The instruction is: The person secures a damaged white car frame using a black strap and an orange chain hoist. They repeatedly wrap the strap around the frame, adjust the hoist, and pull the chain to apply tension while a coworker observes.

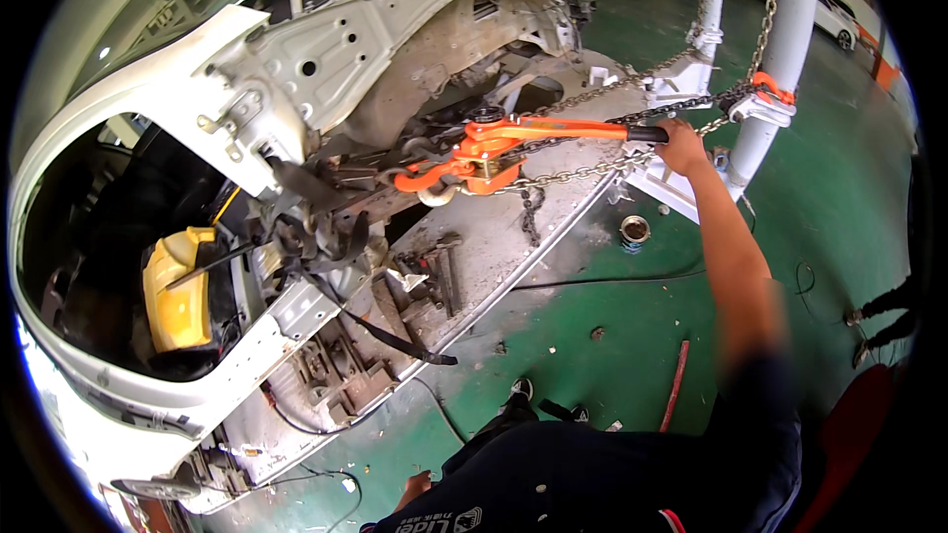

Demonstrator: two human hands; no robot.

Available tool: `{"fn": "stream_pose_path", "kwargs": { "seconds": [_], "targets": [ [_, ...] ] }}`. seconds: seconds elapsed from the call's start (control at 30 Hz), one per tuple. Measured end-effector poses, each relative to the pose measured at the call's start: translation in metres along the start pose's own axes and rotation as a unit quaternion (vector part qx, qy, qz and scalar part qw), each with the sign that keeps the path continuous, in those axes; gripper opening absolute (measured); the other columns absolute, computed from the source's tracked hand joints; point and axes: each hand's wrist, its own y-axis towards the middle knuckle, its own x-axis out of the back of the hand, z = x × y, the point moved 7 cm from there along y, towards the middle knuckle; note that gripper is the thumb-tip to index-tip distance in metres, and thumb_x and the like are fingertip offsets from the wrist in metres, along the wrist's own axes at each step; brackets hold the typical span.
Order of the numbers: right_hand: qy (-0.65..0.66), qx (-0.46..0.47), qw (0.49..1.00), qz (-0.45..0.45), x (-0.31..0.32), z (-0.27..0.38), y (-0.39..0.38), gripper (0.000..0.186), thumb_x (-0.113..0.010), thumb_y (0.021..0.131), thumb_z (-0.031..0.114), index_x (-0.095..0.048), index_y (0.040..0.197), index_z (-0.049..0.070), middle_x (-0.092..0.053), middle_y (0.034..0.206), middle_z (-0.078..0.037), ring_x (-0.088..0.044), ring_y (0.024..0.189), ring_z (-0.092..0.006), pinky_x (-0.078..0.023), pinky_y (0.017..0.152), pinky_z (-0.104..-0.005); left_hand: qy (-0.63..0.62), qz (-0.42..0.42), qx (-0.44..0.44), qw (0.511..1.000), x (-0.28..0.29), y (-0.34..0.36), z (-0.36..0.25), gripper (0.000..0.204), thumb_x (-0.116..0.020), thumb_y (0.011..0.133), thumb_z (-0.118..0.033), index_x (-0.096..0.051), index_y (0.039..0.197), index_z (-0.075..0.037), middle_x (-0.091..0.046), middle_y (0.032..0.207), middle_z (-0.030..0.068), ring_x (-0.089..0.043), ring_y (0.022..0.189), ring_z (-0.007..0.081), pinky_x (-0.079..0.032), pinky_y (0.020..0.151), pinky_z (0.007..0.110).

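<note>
My right hand [681, 147], its arm stretched out to the right, is closed round the black grip at the end of an orange lever hoist's [481, 176] long handle. The hoist hangs level beside the stripped car body, and an orange hook at its left end points toward the car. Steel chains [573, 176] run from it to a grey post [790, 20] on the right, where an orange hook or clamp [773, 89] sits. My left hand [417, 487] is low by my body, partly hidden by my shirt; its fingers do not show clearly.
A white car body shell [326, 64] stands on a repair platform [494, 296] at the left, with a yellow part [181, 291] inside its door opening. Metal clamps and a black strap [400, 343] lie along it. An open can [634, 231], cables and a red bar [674, 385] are on the green floor.
</note>
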Motion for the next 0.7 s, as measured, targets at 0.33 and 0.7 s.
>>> {"fn": "stream_pose_path", "kwargs": {
  "seconds": [0.33, 0.7],
  "targets": [
    [-0.037, 0.018, 0.999, 0.033, 0.041, 0.090, -0.136, 0.046, -0.074, 0.078, 0.037, -0.060, 0.101, 0.000, -0.071, 0.087, -0.018, -0.071, 0.081, -0.0385, -0.056, 0.074, -0.0490, -0.508, 0.009, 0.133, 0.851, 0.030, 0.021, -0.018, 0.037, -0.060, 0.100, -0.035, -0.060, 0.106, 0.001, -0.066, 0.084, 0.0165, -0.061, 0.058, 0.0251, -0.051, 0.049, 0.035],
    [0.195, -0.163, 0.944, 0.209, -0.054, 0.304, -0.320, 0.058, -0.062, 0.092, 0.043, -0.039, 0.114, -0.005, -0.069, 0.089, -0.027, -0.069, 0.078, -0.0469, -0.056, 0.070, -0.0558, -0.406, -0.206, -0.356, 0.816, 0.391, -0.011, -0.336, 0.031, -0.062, 0.100, -0.030, -0.065, 0.104, 0.001, -0.070, 0.089, 0.0065, -0.065, 0.080, 0.0140, -0.051, 0.071, 0.029]
  ]
}}
